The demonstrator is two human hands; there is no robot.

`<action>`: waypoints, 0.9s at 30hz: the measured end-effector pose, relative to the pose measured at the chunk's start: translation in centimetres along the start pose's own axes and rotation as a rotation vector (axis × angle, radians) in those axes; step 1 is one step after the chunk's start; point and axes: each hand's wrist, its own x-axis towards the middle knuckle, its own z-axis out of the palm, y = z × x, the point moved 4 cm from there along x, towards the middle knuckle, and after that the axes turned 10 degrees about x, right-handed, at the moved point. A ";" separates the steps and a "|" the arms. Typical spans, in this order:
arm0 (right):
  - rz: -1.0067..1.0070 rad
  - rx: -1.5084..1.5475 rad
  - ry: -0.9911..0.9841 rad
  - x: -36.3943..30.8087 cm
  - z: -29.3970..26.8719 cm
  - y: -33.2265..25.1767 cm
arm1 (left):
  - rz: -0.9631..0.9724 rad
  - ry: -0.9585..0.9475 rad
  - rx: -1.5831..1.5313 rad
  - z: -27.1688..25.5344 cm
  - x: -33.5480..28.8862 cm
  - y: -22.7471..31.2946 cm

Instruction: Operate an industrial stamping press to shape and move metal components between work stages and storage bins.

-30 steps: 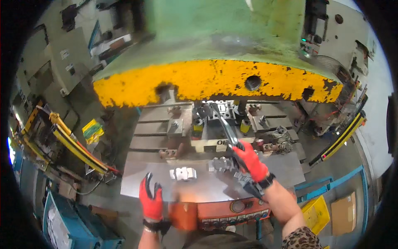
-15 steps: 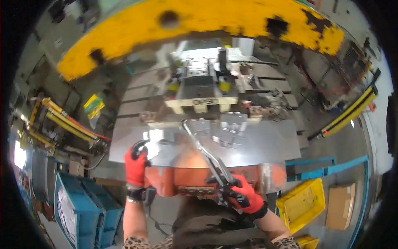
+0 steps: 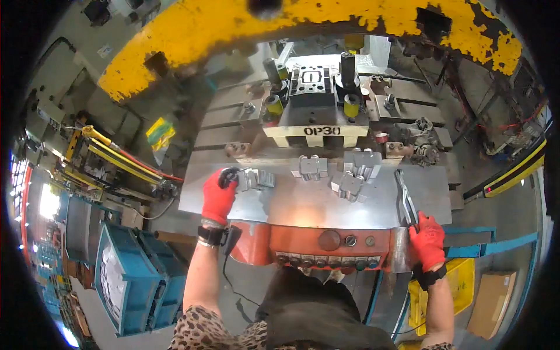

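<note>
My left hand (image 3: 220,195), in a red glove, grips a small stamped metal part (image 3: 254,179) at the left of the steel table plate (image 3: 303,204). At the plate's right edge my right hand (image 3: 427,239), also red-gloved, holds the handles of long metal tongs (image 3: 405,195), which lie on the plate pointing away from me. Three more stamped parts (image 3: 310,167) (image 3: 361,160) (image 3: 348,185) rest on the plate between my hands. Behind them sits the press die (image 3: 315,102) with yellow-capped guide posts.
A yellow press head (image 3: 245,35) arches over the die. An orange control box (image 3: 326,245) with several buttons hangs at the plate's front. Blue bins (image 3: 131,280) stand at my lower left, a yellow crate (image 3: 461,291) at my lower right. Yellow light-curtain bars (image 3: 114,157) flank the left.
My right hand has carried the tongs from the middle front to the plate's right edge and laid them down. My left hand has moved up onto the part at the left.
</note>
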 end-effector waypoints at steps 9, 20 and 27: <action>-0.084 0.081 0.378 -2.0 -4.1 -10.3 | 0.310 0.219 0.645 1.7 1.5 0.1; -0.496 1.143 -0.285 10.2 4.7 -33.1 | 0.095 0.448 0.210 3.5 0.9 -3.2; -0.899 0.660 -0.197 16.2 12.1 -37.3 | -0.350 0.010 -0.759 5.3 -2.6 -7.1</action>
